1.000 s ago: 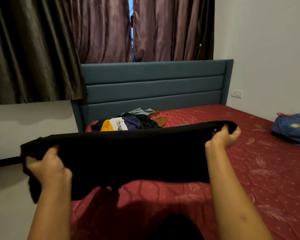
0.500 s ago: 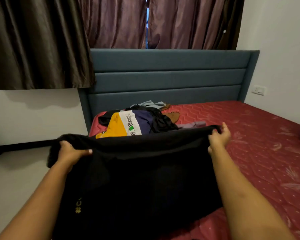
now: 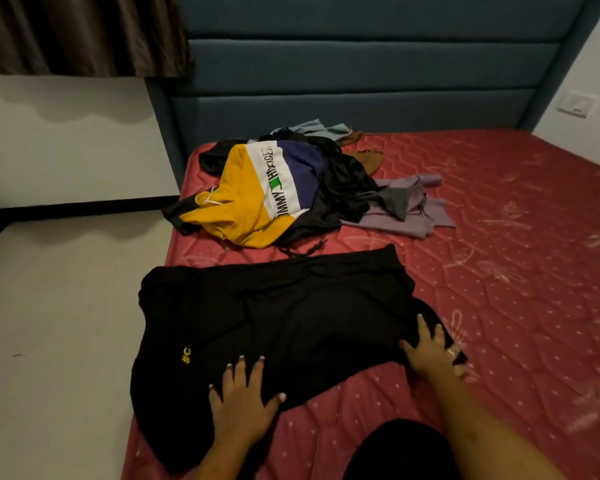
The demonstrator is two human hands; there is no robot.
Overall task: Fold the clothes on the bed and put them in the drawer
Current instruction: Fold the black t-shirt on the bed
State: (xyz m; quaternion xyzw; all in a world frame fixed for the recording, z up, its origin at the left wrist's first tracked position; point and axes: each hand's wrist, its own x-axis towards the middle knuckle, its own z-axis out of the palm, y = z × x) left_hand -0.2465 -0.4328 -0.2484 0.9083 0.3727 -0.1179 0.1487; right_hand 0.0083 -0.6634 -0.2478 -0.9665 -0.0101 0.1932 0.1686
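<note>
- My left hand [image 3: 243,407] lies flat on the near edge of the black garment [image 3: 291,317], fingers [image 3: 258,370] straight and spread, pressing the cloth down onto the bed [image 3: 499,278].
- My right hand [image 3: 430,351] rests palm down on the garment's right corner, fingers [image 3: 421,329] likewise spread and straight; nothing is pinched in either hand.
- The black garment is laid out across the left part of the red quilted mattress, its left side hanging over the bed's edge above the pale floor [image 3: 59,306]. A small yellow mark shows near its left side.
- Just beyond it, apart from it, lies a loose pile of unfolded clothes [image 3: 340,188], topped by a yellow, white and navy top [image 3: 257,199] with lettering.
- A lilac garment [image 3: 413,213] spills from the pile's right side; a brown piece [image 3: 364,159] and a light blue piece [image 3: 312,128] lie behind.
- The blue padded headboard [image 3: 361,64] stands at the far end, a dark curtain [image 3: 84,32] hanging to its left.
</note>
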